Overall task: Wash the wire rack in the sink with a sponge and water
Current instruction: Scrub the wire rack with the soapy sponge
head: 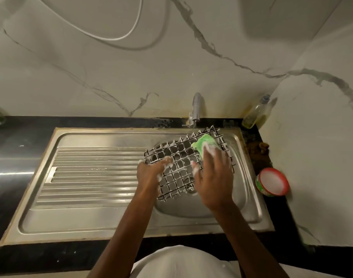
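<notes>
I hold the wire rack over the sink bowl, tilted so its far corner points toward one o'clock, just under the tap. My left hand grips the rack's edge at nine o'clock, fingers curled over the outer wire with foam on the knuckles. My right hand presses the green sponge flat against the grid near the one o'clock corner, fingers mostly straight on top of it; whether my thumb hooks under the sponge I cannot tell.

The rack looks stiff and light, a thin metal grid that should not bend under scrubbing, but it is coated in suds and likely slick (the cut wire ends along the border could also snag skin or sponge). The safest hold, I judge, is the thicker border wire, where my left hand already is, not the inner crossings. The sponge is soft and will squash into the squares.
</notes>
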